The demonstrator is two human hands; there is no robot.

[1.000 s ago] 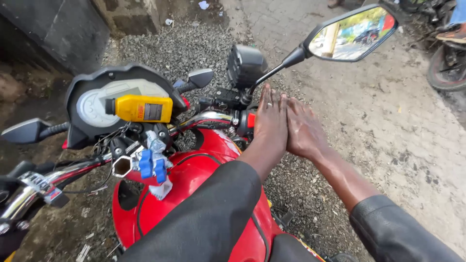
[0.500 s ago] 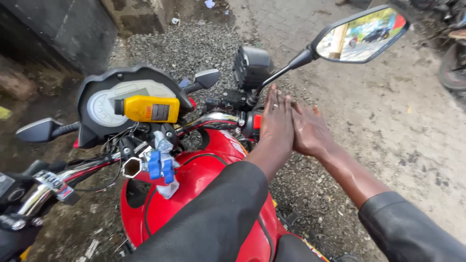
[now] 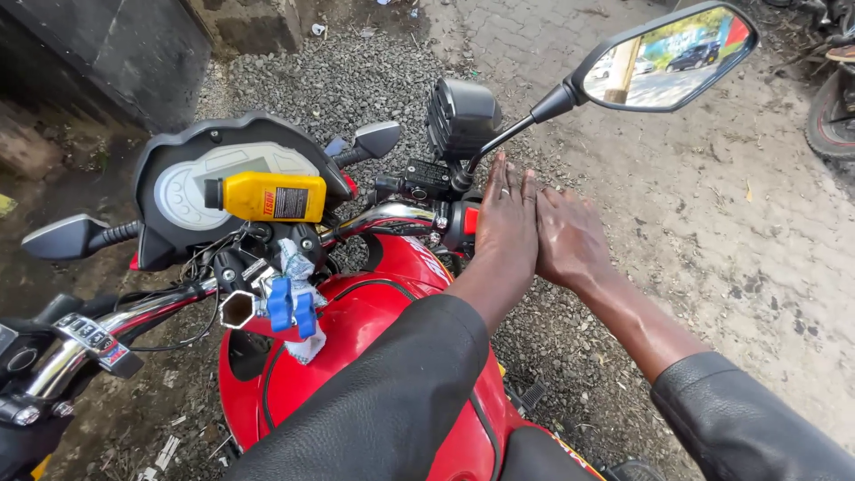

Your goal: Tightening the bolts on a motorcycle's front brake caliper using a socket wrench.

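Fingers (image 3: 504,191) of both hands are lying straight and together, gripping nothing. Left hand (image 3: 506,227) is resting flat over the right end of the handlebar (image 3: 392,216), just beside the red switch housing (image 3: 469,221), while the right hand (image 3: 570,239) is pressing against its side. A yellow oil bottle (image 3: 267,197) is lying on the instrument cluster (image 3: 183,183), above the red fuel tank (image 3: 356,330), and the mirror (image 3: 668,55) is standing above the hands.
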